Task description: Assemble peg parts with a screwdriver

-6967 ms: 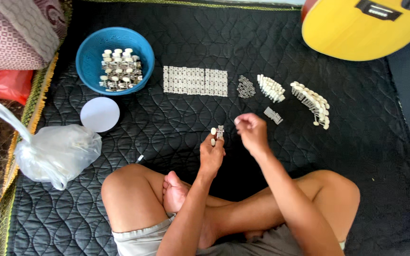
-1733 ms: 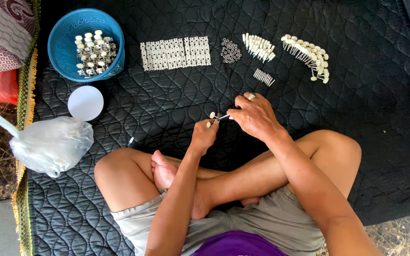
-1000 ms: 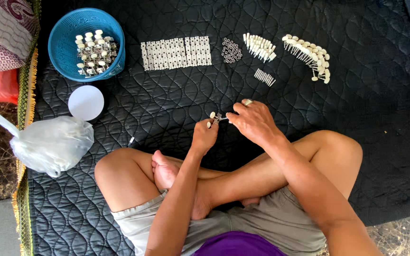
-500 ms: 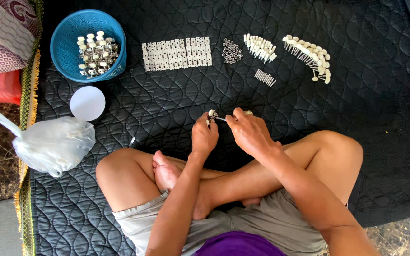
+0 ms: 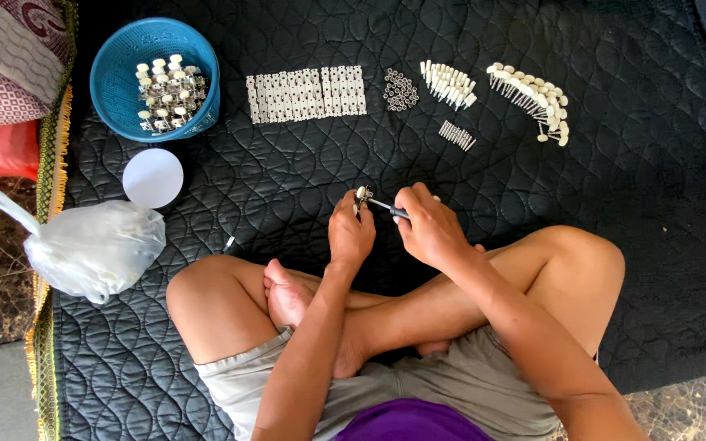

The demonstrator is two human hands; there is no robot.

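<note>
Head view: a small metal part [image 5: 362,196] is pinched in the closed left hand [image 5: 350,233] mid-quilt [image 5: 288,188], best steadied while a thin screwdriver [image 5: 387,207], gripped in the closed right hand [image 5: 428,229], is kept square.

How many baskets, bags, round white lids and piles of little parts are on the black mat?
Blue basket: 1
Plastic bag: 1
Round white lid: 1
Piles of small parts laid out on the mat: 5
Total: 8

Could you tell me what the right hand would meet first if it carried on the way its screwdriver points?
The right hand aims its screwdriver up and left, so it would first meet the small metal part pinched in the left hand; the tip looks already at it.
</note>
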